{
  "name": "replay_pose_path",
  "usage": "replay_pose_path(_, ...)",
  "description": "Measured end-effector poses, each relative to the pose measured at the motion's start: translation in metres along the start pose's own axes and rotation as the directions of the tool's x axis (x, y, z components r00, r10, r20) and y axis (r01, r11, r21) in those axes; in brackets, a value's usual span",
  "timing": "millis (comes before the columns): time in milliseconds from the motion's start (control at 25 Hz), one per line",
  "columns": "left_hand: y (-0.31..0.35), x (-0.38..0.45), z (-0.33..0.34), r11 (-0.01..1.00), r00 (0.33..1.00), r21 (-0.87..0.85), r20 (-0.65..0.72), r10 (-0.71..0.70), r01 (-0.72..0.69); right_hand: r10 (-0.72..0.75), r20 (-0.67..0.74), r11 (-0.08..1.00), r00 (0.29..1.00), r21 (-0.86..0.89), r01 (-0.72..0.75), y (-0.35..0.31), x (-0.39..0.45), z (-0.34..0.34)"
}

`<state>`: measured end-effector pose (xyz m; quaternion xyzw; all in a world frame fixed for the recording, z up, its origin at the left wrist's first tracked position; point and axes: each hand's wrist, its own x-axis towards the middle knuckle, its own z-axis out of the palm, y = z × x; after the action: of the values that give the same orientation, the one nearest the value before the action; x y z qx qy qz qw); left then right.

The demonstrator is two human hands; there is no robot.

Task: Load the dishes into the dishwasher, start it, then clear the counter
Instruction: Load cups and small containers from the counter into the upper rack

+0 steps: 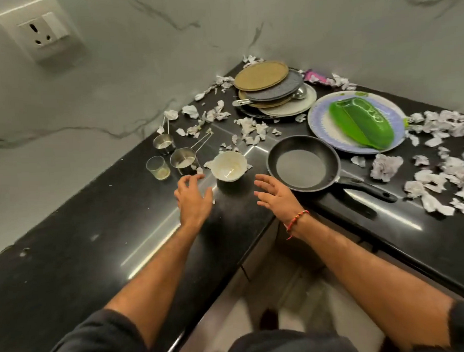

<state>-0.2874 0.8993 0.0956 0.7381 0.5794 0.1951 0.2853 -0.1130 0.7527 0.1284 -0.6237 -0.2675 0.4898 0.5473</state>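
Note:
A small white bowl [228, 167] stands on the black counter [101, 238] at the inner corner. My left hand [193, 198] hovers just left of it and my right hand [275, 194] just right of it, both with relaxed fingers and holding nothing. A black frying pan [303, 164] lies to the right, handle pointing right. Left of the bowl stand a small glass [158, 168] and two steel measuring cups [183, 157]. Farther back lie a stack of plates [271, 91] and a large plate [321, 120] carrying a green dish [362, 122].
Crumpled paper scraps [385, 167] litter the counter around the dishes and along the right side. A marble wall with a power socket [40, 31] rises behind. The floor shows below between the two counter runs.

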Motion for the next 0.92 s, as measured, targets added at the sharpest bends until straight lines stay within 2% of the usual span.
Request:
replay_pose_path(80, -0.013, 0.021, -0.011, 0.995, 0.997, 0.083, -0.063, -0.041, 0.046, 0.012, 0.019, 1.0, 1.0, -0.001, -0.012, -0.001, 0.006, 0.007)
replay_pose_path(240, -0.032, 0.07, -0.023, 0.982, 0.975, 0.146, -0.202, -0.093, 0.123, 0.034, 0.035, 0.999, 0.999, 0.016, -0.034, 0.004, 0.014, 0.009)
replay_pose_path(400, -0.059, 0.113, -0.036, 0.954, 0.951, 0.156, -0.216, -0.22, 0.256, 0.065, 0.04, 0.998, 0.997, -0.014, -0.065, 0.012, 0.019, 0.004)
replay_pose_path(520, -0.073, 0.125, -0.043, 0.959, 0.942, 0.02, -0.193, -0.274, 0.283, 0.072, 0.037, 0.997, 0.997, -0.018, -0.071, 0.009, 0.021, 0.002)
replay_pose_path(600, -0.073, 0.113, -0.047, 0.971, 0.929, -0.142, -0.291, -0.228, 0.194, 0.054, 0.062, 0.998, 0.997, -0.042, -0.051, 0.003, 0.02, 0.001)
replay_pose_path(640, -0.066, 0.1, -0.05, 0.957, 0.901, -0.244, -0.363, -0.238, 0.155, 0.035, 0.08, 0.998, 0.996, -0.063, -0.03, 0.001, 0.018, 0.0)
replay_pose_path(720, -0.04, 0.069, -0.051, 0.875, 0.847, -0.47, -0.415, -0.333, 0.114, -0.01, 0.119, 0.994, 0.993, -0.111, 0.023, -0.001, 0.011, -0.004)
replay_pose_path(760, -0.021, 0.051, -0.049, 0.811, 0.861, -0.573, -0.348, -0.37, 0.116, -0.043, 0.136, 0.99, 0.99, -0.129, 0.06, -0.001, 0.004, -0.006)
replay_pose_path(800, 0.002, 0.031, -0.045, 0.718, 0.909, -0.68, -0.194, -0.369, 0.147, -0.093, 0.144, 0.982, 0.985, -0.148, 0.115, -0.001, -0.004, -0.008)
replay_pose_path(840, 0.025, 0.011, -0.037, 0.6, 0.947, -0.763, 0.051, -0.317, 0.241, -0.171, 0.142, 0.965, 0.975, -0.176, 0.195, -0.001, -0.015, -0.01)
replay_pose_path(880, 0.049, -0.008, -0.028, 0.506, 0.92, -0.769, 0.321, -0.224, 0.391, -0.273, 0.131, 0.923, 0.953, -0.244, 0.298, -0.001, -0.027, -0.013)
replay_pose_path(920, 0.073, -0.027, -0.014, 0.495, 0.823, -0.682, 0.552, -0.135, 0.539, -0.384, 0.118, 0.847, 0.916, -0.348, 0.401, 0.001, -0.041, -0.02)
